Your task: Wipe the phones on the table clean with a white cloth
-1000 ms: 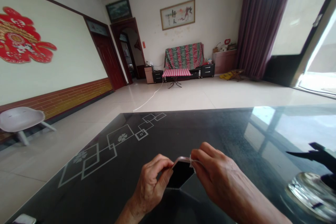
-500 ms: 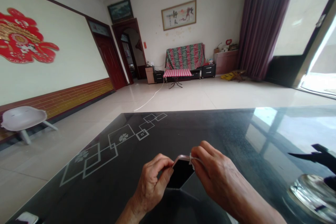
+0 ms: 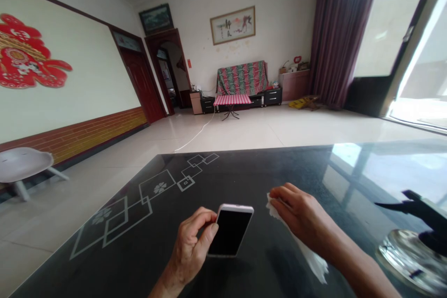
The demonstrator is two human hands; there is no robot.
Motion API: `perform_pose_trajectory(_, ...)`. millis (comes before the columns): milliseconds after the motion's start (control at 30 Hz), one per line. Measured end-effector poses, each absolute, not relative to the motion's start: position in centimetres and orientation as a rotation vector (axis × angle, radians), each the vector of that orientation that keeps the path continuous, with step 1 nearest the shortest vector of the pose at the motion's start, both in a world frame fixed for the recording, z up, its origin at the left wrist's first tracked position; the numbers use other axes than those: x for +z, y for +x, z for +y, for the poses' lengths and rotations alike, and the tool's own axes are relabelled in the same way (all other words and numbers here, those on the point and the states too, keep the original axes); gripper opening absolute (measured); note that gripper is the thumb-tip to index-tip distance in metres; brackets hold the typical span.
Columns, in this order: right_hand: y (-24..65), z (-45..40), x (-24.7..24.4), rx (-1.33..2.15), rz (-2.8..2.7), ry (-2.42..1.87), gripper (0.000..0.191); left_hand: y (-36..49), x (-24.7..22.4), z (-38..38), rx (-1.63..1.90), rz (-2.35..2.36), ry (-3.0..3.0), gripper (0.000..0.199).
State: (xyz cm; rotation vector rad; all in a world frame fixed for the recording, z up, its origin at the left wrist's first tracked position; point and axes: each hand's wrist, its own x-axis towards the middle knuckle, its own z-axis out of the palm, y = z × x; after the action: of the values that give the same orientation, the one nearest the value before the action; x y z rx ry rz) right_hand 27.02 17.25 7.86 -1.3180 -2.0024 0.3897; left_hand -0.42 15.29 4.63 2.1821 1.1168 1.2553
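Observation:
A smartphone [image 3: 231, 230] with a dark screen and a pale pinkish frame is tilted up above the black table. My left hand [image 3: 192, 242] pinches its left edge between thumb and fingers. To the right of the phone, apart from it, my right hand [image 3: 296, 207] is closed on a white tissue [image 3: 314, 260]. One end of the tissue sticks out past the fingertips, and the rest hangs below the wrist. The fingers partly hide the tissue's middle.
The glossy black table [image 3: 265, 172] has a pattern of pale squares on its left. A clear bottle with a black spray head [image 3: 415, 209] stands at the right. Beyond are a white chair [image 3: 26, 165] and a small table with a checked cloth [image 3: 232, 99].
My right hand has moved right, away from the phone's top edge, with the tissue in it. The phone now faces me more fully, still in my left hand. The view has shifted slightly.

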Motion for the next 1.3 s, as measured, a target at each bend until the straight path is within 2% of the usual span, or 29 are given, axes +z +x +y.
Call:
perform_pose_trajectory(167,25.4,17.9,6.5,1.077,-1.687,-1.100,0.038,-0.7,4.3,15.6,1.259,1.148,2.163,0.012)
perform_pose_trajectory(267,24.3,17.7,6.1,1.198,-1.574,-1.009,0.041,-0.6,4.2,15.6,1.268,1.155,2.152,0.012)
perform_pose_trajectory(533,23.2,17.1,6.8,0.943,-1.745,-0.947,0.032,-0.3,4.4,15.6,1.292,1.148,2.141,0.013)
perform_pose_trajectory(833,23.4,17.2,6.5,1.156,-1.736,-0.945,0.035,-0.6,4.1,15.9,1.313,1.160,2.120,0.013)
perform_pose_trajectory(1033,24.2,17.2,7.0,0.784,-1.656,-1.087,0.025,-0.4,4.1,15.8,1.315,1.175,2.095,0.014)
perform_pose_trajectory(1300,23.3,16.3,8.3,0.639,-1.836,-0.972,0.016,-0.2,4.4,15.8,1.314,1.152,2.100,0.014)
